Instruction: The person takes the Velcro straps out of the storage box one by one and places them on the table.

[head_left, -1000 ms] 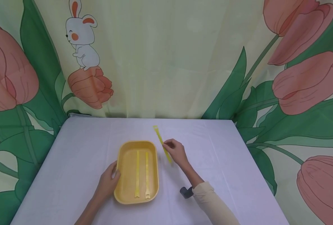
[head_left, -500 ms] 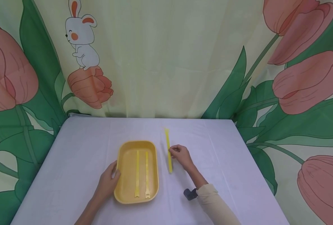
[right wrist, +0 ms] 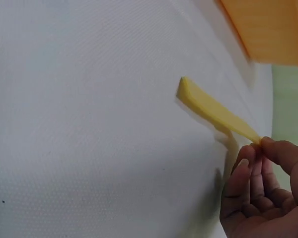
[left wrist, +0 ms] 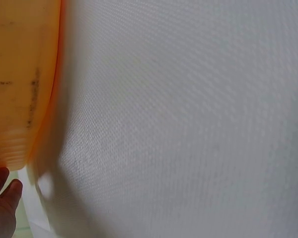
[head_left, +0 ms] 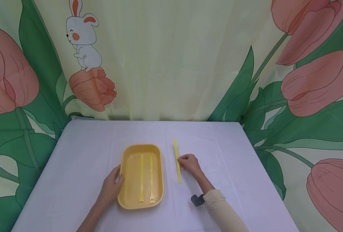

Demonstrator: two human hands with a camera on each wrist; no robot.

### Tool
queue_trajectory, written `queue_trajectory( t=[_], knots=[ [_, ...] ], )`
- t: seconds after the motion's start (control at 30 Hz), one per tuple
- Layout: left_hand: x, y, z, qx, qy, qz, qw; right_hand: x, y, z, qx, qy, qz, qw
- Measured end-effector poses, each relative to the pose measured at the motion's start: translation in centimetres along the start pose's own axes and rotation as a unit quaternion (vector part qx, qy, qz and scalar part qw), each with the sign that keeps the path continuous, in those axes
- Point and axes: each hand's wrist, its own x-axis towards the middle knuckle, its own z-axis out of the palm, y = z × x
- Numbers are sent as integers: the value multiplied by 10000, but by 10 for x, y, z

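Your R hand [head_left: 190,163] pinches 1 yellow plastic strip [right wrist: 216,109] approx. mid-length, over the white tablecloth [head_left: 217,145], just R of the yellow tray [head_left: 128,193]. Your L hand [head_left: 112,184] grips the tray's L edge. Inside lie 2 similar strips [head_left: 151,178], roughly parallel, w/ notched near ends.

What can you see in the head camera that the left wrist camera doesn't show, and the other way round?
Only the head view shows the right hand pinching a yellow strip, two more strips lying inside the yellow tray, and the rabbit printed on the curtain.

Only the left wrist view shows dark marks on the tray's outer surface.

Both show the tray, though only part of it in the wrist view, the left hand at it, and the white tablecloth.
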Motion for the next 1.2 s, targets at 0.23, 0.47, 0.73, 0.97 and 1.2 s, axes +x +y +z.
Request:
queue_trajectory(
  t=[0.23,0.47,0.73,0.97,1.2],
  knots=[
    [1,-2,-1,-8,18,75,10000,-1,4,1,-228,24,34,9997],
    [1,-3,-1,-61,11,108,9999,-3,3,2,-198,77,-5,9998],
    [-2,-4,-2,-125,27,205,9997,-4,3,3,-333,127,-43,9994],
    [-2,-4,-2,-162,-20,132,9998,-6,0,4,-834,400,-102,9957],
    [-3,-2,-1,-171,-5,106,9998,-7,-8,8,-918,827,-666,9901]
  ],
)
